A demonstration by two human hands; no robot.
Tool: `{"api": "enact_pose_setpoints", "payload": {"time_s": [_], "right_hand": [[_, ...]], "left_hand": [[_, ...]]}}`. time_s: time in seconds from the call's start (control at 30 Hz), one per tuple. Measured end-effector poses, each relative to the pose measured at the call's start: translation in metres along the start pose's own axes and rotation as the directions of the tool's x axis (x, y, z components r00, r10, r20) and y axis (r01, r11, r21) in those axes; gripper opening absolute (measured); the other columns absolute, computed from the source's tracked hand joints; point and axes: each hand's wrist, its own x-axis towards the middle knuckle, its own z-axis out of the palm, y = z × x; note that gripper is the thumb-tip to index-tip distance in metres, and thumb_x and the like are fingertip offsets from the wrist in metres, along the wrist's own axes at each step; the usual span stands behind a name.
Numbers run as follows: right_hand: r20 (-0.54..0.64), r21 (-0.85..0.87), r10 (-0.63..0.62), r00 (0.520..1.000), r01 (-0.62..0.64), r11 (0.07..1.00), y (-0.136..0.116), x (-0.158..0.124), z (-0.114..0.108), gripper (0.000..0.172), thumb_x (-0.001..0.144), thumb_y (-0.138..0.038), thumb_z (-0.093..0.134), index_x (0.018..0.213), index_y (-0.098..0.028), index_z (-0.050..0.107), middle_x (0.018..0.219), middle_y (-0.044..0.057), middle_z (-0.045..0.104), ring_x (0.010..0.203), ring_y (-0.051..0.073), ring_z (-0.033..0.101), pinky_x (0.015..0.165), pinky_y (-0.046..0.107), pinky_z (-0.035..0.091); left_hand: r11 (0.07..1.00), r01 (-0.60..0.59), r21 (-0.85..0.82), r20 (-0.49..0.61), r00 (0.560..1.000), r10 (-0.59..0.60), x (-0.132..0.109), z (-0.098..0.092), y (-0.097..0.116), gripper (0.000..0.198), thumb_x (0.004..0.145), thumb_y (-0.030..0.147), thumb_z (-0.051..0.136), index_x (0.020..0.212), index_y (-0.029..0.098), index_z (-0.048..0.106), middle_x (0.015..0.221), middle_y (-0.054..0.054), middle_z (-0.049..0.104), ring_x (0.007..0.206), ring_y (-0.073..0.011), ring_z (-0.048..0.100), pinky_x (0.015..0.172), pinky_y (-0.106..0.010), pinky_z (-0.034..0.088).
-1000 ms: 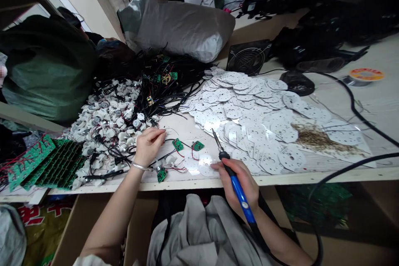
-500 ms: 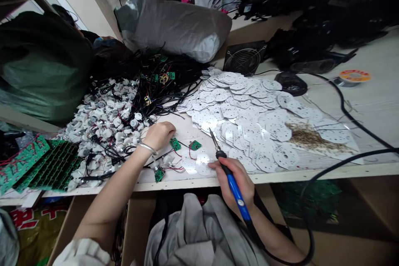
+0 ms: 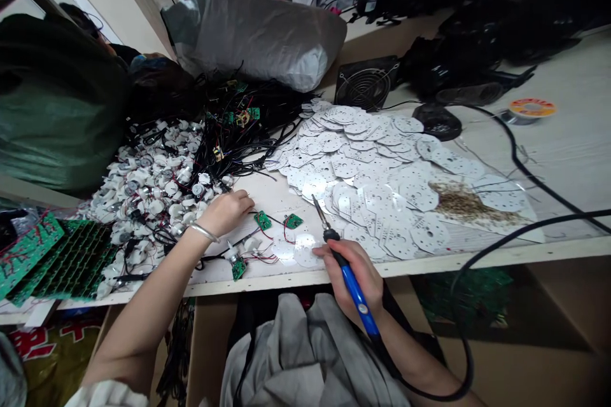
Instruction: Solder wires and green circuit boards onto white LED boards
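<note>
My right hand is wrapped round a blue soldering iron, whose bare metal tip points up and away over the white discs. My left hand, a metal bangle at its wrist, is closed in a pinch beside the heap of white motor-like parts. What its fingertips hold is too small to make out. Just right of it lie a small green circuit board and a second green board, both with thin wires. Nearer the edge, another green board is joined to a white part.
Overlapping white discs cover the bench's middle, with brown crumbs on some. Black cables lie behind. A fan, solder spool and grey sack stand farther back. The iron's cord loops at right.
My left hand has drawn slightly left and back from the small green boards, still pinched. The right hand keeps the soldering iron in much the same pose. The whole view has shifted slightly.
</note>
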Motion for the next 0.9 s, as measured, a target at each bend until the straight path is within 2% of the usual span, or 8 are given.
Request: {"api": "enact_pose_setpoints", "payload": {"time_s": [0.1,0.2,0.4,0.5,0.57,0.63,0.73,0.9], "right_hand": [[0.005,0.022,0.008,1.000,-0.008,1.000,-0.001,0.000,0.000,0.036,0.084,-0.003,0.056,0.116,-0.020,0.055,0.084,0.005,0.070,0.079,0.018,0.065,0.071,0.033,0.057],[0.002,0.012,0.017,1.000,-0.017,1.000,-0.002,0.001,0.000,0.036,0.084,-0.004,0.056,0.115,-0.020,0.056,0.083,0.005,0.070,0.079,0.018,0.065,0.071,0.034,0.057],[0.004,0.013,0.037,0.999,-0.037,0.999,0.000,-0.003,0.001,0.034,0.085,-0.005,0.056,0.115,-0.020,0.055,0.083,0.006,0.069,0.081,0.019,0.065,0.072,0.037,0.056],[-0.010,-0.004,0.033,0.999,-0.033,0.999,0.000,-0.004,0.002,0.034,0.085,-0.005,0.056,0.115,-0.021,0.054,0.083,0.005,0.069,0.081,0.019,0.065,0.073,0.036,0.056],[-0.010,-0.015,0.038,0.999,-0.038,0.999,0.000,-0.004,0.003,0.033,0.085,-0.006,0.056,0.115,-0.021,0.054,0.083,0.005,0.069,0.081,0.019,0.065,0.073,0.036,0.056],[-0.013,-0.011,0.050,0.999,-0.051,0.999,0.000,-0.005,0.003,0.032,0.085,-0.006,0.056,0.114,-0.022,0.055,0.082,0.004,0.069,0.080,0.019,0.066,0.073,0.036,0.056],[-0.039,0.030,0.109,0.993,-0.108,0.994,0.000,-0.007,0.002,0.029,0.086,-0.009,0.056,0.111,-0.022,0.057,0.085,0.004,0.069,0.079,0.018,0.067,0.074,0.036,0.057],[-0.051,0.209,0.395,0.917,-0.377,0.902,-0.006,-0.017,-0.008,0.018,0.092,-0.019,0.051,0.108,-0.022,0.057,0.079,0.001,0.070,0.070,0.017,0.071,0.074,0.037,0.058]], "left_hand": [[0.997,0.037,-0.064,-0.180,0.982,-0.048,-0.009,-0.001,0.007,0.019,0.091,0.020,0.046,0.086,0.015,0.063,0.084,-0.008,0.065,0.072,-0.0162,0.062,0.066,-0.027,0.050],[0.974,0.031,-0.225,-0.363,0.925,-0.114,-0.018,-0.005,0.029,0.015,0.091,0.022,0.048,0.084,0.017,0.060,0.077,-0.003,0.064,0.071,-0.0140,0.060,0.065,-0.025,0.049],[0.906,0.109,-0.409,-0.447,0.842,-0.303,-0.029,-0.008,0.057,0.014,0.089,0.025,0.052,0.078,0.018,0.058,0.073,-0.002,0.063,0.063,-0.0118,0.057,0.058,-0.023,0.045],[0.841,0.178,-0.510,-0.472,0.760,-0.447,-0.033,-0.011,0.059,0.013,0.087,0.028,0.054,0.082,0.018,0.059,0.073,-0.001,0.062,0.060,-0.0115,0.055,0.056,-0.024,0.044],[0.842,0.147,-0.519,-0.511,0.736,-0.443,-0.034,-0.010,0.069,0.011,0.088,0.028,0.055,0.083,0.018,0.059,0.076,-0.001,0.064,0.065,-0.0126,0.057,0.061,-0.025,0.046],[0.888,0.053,-0.457,-0.534,0.782,-0.322,-0.032,-0.003,0.087,0.009,0.087,0.024,0.055,0.081,0.019,0.059,0.083,-0.003,0.067,0.078,-0.0152,0.059,0.072,-0.029,0.047],[0.907,-0.033,-0.419,-0.435,0.885,-0.169,-0.025,0.019,0.114,0.009,0.087,0.020,0.054,0.079,0.019,0.058,0.090,-0.004,0.070,0.089,-0.0182,0.059,0.082,-0.036,0.043],[0.901,0.069,-0.429,-0.254,0.948,-0.194,-0.018,0.048,0.119,0.012,0.087,0.019,0.053,0.077,0.020,0.058,0.093,-0.002,0.072,0.095,-0.0195,0.060,0.090,-0.043,0.033]]}}
